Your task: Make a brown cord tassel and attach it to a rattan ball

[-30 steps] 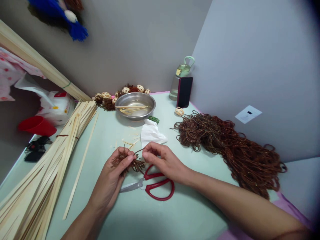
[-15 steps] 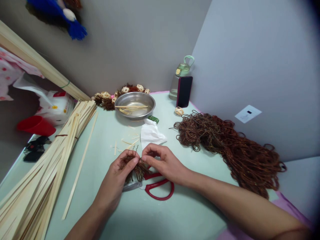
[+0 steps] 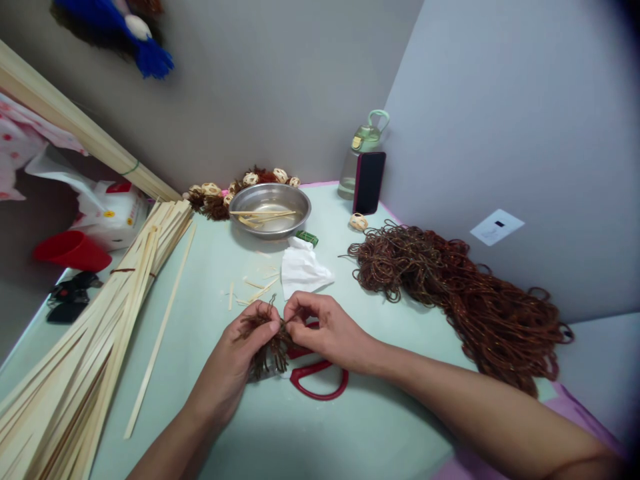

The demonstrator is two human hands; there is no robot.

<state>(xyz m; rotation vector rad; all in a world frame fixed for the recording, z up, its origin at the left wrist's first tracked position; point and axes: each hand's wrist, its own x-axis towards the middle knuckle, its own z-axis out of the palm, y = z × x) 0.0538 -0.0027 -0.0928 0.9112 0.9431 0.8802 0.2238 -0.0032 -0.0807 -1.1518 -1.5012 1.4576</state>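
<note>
My left hand (image 3: 234,363) grips a small bundle of short brown cord pieces (image 3: 267,337) just above the pale green table (image 3: 350,433). My right hand (image 3: 327,329) pinches the same bundle at its middle, thumb and fingertips closed on a strand. Both hands meet fingertip to fingertip. Red-handled scissors (image 3: 315,377) lie flat on the table right under the hands, partly hidden by them. A large heap of brown cord (image 3: 465,300) lies to the right.
A long stack of bamboo strips (image 3: 95,333) fills the left side. A steel bowl (image 3: 271,209) with sticks stands at the back, with woven balls (image 3: 250,180) behind it. Crumpled tissue (image 3: 301,269), a water bottle (image 3: 363,150), a phone (image 3: 369,183) and a red cup (image 3: 70,250) are also here.
My right hand has moved left and closed in on the bundle, the strand between the hands drawn short. The bundle has turned and hangs lower over the scissors.
</note>
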